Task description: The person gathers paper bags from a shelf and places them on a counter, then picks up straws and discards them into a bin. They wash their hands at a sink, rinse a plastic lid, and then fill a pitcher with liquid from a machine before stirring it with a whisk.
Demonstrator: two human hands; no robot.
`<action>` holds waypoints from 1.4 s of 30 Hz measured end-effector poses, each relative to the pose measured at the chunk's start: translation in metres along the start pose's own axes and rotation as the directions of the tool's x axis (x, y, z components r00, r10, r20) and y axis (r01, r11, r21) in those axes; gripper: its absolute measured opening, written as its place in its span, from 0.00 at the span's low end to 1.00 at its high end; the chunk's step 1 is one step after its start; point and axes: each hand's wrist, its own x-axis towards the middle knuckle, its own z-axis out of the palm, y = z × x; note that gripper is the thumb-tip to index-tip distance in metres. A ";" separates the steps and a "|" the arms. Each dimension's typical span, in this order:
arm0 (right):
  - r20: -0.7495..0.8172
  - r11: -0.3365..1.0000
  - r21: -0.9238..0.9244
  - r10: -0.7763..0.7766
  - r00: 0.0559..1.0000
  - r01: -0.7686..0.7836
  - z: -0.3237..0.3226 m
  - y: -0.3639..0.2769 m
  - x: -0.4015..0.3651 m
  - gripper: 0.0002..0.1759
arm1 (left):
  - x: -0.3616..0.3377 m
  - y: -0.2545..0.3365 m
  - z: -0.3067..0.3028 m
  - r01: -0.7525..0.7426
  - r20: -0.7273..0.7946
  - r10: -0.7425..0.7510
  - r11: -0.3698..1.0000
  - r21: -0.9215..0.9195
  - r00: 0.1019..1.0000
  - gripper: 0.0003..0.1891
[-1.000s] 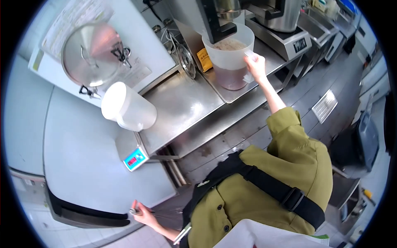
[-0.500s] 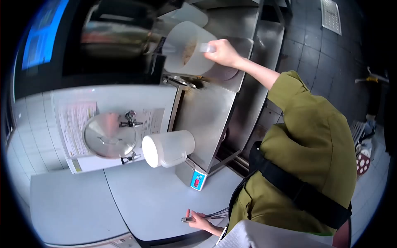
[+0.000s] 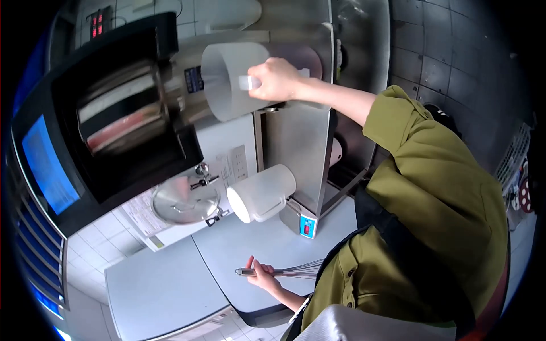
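Note:
In the head view my right hand (image 3: 276,78) grips the handle of a large translucent pitcher (image 3: 230,62), its fingers wrapped round the light handle. The pitcher is blurred, and its contents do not show clearly. My left hand (image 3: 264,277) is closed round the metal handle of a whisk (image 3: 298,269); the whisk's wires point back toward my body. A second translucent pitcher (image 3: 264,190) rests on a small digital scale (image 3: 307,226) with a blue panel, apart from both hands.
A dark machine with a blue screen (image 3: 50,162) stands beside the held pitcher. A round, lidded steel container with taps (image 3: 185,199) is near the second pitcher. A steel counter (image 3: 293,136) runs between it and my right arm. The grey tabletop (image 3: 165,284) lies by my left hand.
The view has swung, bringing more of the dark machine into sight. The brownish contents seen earlier in the held pitcher no longer show clearly. Both hands keep hold of the pitcher and whisk.

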 end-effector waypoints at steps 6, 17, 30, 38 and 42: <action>0.077 0.998 0.063 0.022 0.997 -0.027 -0.005 0.000 0.002 0.10 | 0.013 0.013 0.033 0.027 0.086 -0.022 0.998 -0.050 0.996 0.09; 0.120 0.997 0.062 0.028 0.992 -0.035 -0.001 0.002 0.006 0.12 | 0.006 -0.015 0.035 0.061 -0.014 -0.064 0.989 -0.138 0.998 0.08; 0.177 0.995 -0.030 0.098 0.979 -0.094 -0.011 -0.020 0.015 0.14 | -0.037 -0.075 -0.005 0.072 -0.252 -0.093 0.993 -0.092 0.963 0.07; 0.196 0.995 -0.034 0.095 0.976 -0.090 -0.006 -0.014 0.014 0.13 | -0.075 -0.112 -0.019 0.122 -0.379 -0.139 0.990 -0.068 0.915 0.07; 0.194 0.995 -0.028 0.100 0.976 -0.096 -0.004 -0.013 0.013 0.13 | -0.085 -0.126 -0.025 0.157 -0.426 -0.180 0.984 -0.090 0.887 0.07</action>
